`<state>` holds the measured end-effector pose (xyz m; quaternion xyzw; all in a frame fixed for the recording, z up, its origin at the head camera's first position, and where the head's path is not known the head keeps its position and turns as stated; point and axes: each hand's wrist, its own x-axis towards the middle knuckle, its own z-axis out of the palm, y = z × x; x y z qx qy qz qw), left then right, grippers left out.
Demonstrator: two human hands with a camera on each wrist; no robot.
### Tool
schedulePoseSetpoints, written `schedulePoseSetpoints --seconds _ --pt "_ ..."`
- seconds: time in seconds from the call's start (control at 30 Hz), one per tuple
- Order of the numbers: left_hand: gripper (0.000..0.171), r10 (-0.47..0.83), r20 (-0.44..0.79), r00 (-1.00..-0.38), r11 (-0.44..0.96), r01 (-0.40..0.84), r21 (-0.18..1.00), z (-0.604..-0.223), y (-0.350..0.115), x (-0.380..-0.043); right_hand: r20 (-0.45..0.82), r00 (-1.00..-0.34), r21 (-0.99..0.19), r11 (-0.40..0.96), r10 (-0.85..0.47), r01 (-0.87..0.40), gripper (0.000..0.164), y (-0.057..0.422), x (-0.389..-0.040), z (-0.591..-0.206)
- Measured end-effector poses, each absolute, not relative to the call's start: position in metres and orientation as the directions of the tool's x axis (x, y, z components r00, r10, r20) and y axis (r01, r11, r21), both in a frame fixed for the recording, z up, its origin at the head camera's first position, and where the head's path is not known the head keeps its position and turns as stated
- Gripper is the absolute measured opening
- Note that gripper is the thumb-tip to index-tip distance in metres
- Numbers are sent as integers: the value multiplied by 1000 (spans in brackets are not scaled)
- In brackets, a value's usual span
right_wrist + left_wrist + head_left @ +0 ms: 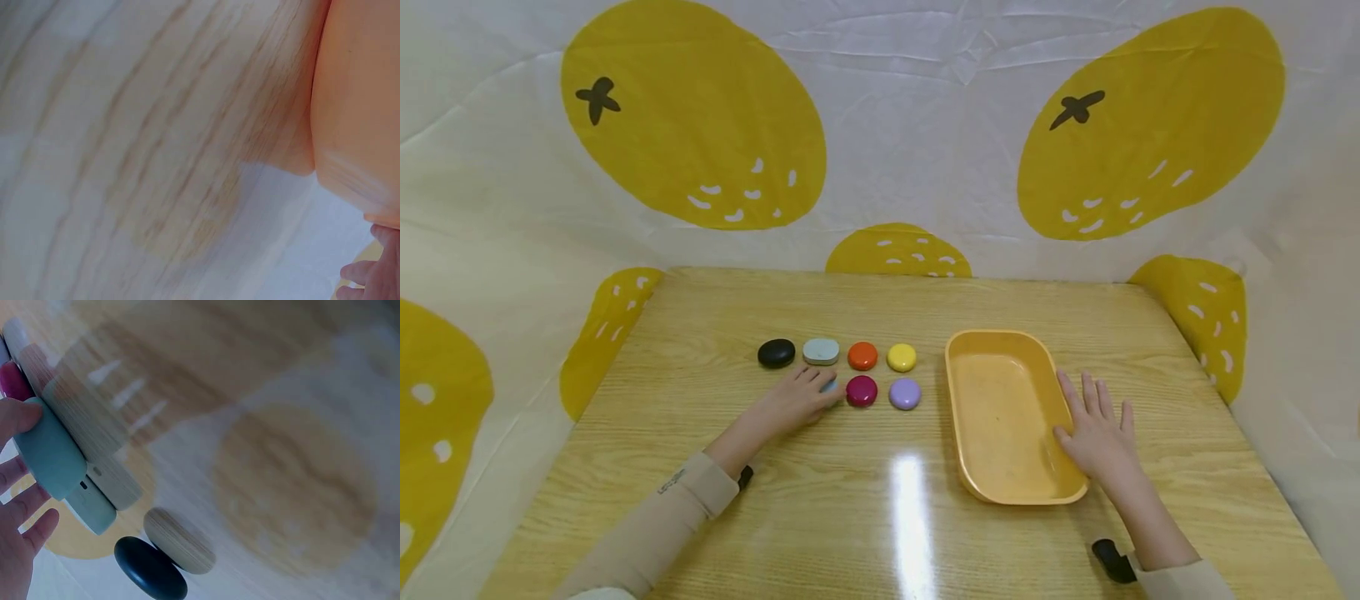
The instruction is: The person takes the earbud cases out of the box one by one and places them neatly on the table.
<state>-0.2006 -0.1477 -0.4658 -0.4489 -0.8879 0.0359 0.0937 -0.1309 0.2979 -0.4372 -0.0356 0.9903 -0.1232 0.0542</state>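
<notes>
My left hand (801, 396) is over the front row and pinches a light blue rounded case (53, 447), mostly hidden by the fingers in the head view. In the left wrist view the thumb presses on one side of it and the fingers lie on the other. Just right of that hand is a glossy magenta round case (861, 391), then a lilac one (905, 393). Behind stand a black oval (777, 353), a pale mint oblong case (821, 352), an orange round one (862, 356) and a yellow one (902, 357). My right hand (1099, 433), fingers spread straight, touches the right rim of an orange-yellow tray (966, 475).
The wooden table (760, 533) reflects a bright light strip in front of the lilac case. A white cloth (917, 125) with large yellow fruit prints hangs behind the table and at both sides.
</notes>
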Motion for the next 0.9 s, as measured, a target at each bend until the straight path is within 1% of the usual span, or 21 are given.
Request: schedulePoseSetpoints --seconds 0.37,0.47,0.53,0.6,0.7,0.83,0.9 --pt "32 785 107 -610 619 780 -95 -466 -150 -199 -93 -992 -242 969 -83 -58 82 297 -132 -438" --pt "35 782 100 -615 622 778 -89 -466 -150 -199 -93 -992 -245 968 -81 -56 81 297 -132 -438" --pt "38 775 82 -627 632 773 -63 -465 -150 -199 -93 -992 -249 967 -82 -56 81 297 -132 -438" --pt "43 762 61 -645 647 762 -15 -463 -150 -199 -94 -992 -248 967 -83 -58 81 296 -132 -438" --pt "49 724 21 -689 686 724 76 -458 -151 -199 -95 -992 -246 967 -85 -59 81 297 -133 -438" --pt "51 662 23 -749 743 660 114 -446 -155 -203 -123 -987 -265 962 -102 -66 82 297 -133 -434" --pt "50 631 55 -774 765 633 115 -439 -160 -206 -131 -984 -286 955 -120 -78 81 296 -135 -427"
